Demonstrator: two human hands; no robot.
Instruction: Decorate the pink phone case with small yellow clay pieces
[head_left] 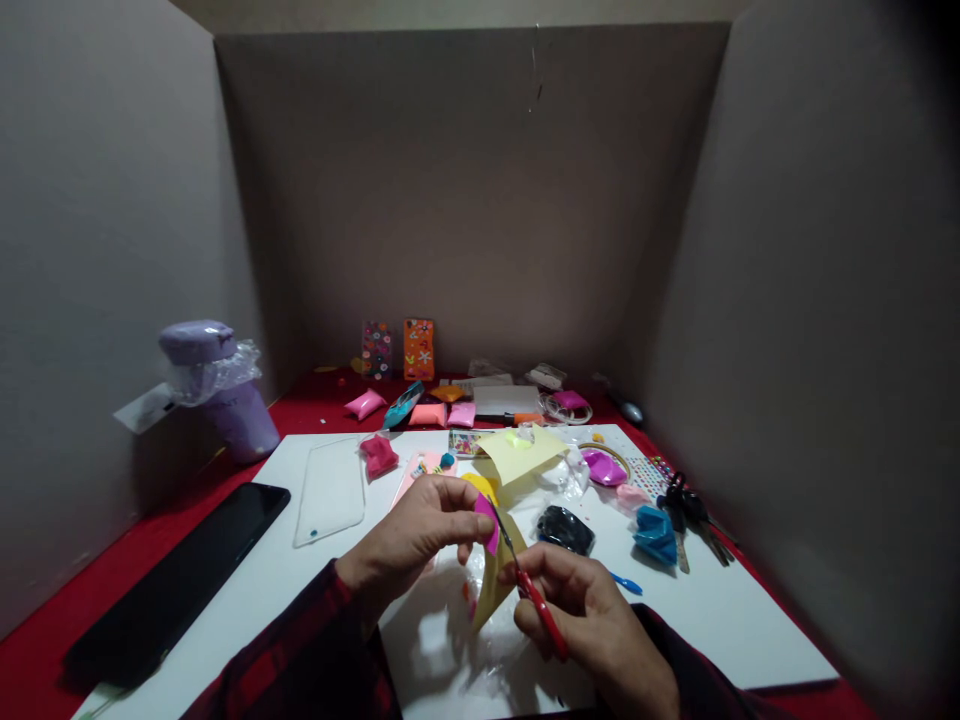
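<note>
Between the fingertips of my left hand point(420, 530) is a magenta piece of paper point(489, 530), gripped by its edge. My right hand point(589, 605) holds small scissors with red handles point(546, 620), and their blades lie against the magenta paper. Whether the blades are parted is too small to make out. Just below, a dull yellow sheet point(495, 590) hangs beside the magenta piece; how the two are joined is hidden. Behind my left hand lies a pink phone case point(409, 480) with small decorations, partly covered. A pale yellow sheet point(521, 455) rests farther back.
A black phone point(187, 580) and clear phone case point(330, 492) lie left, near a lilac tumbler point(240, 415). Right of my hands are a black packet point(566, 530), blue packet point(655, 535) and keys point(686, 515). Two decorated cases, one orange point(419, 350), stand behind.
</note>
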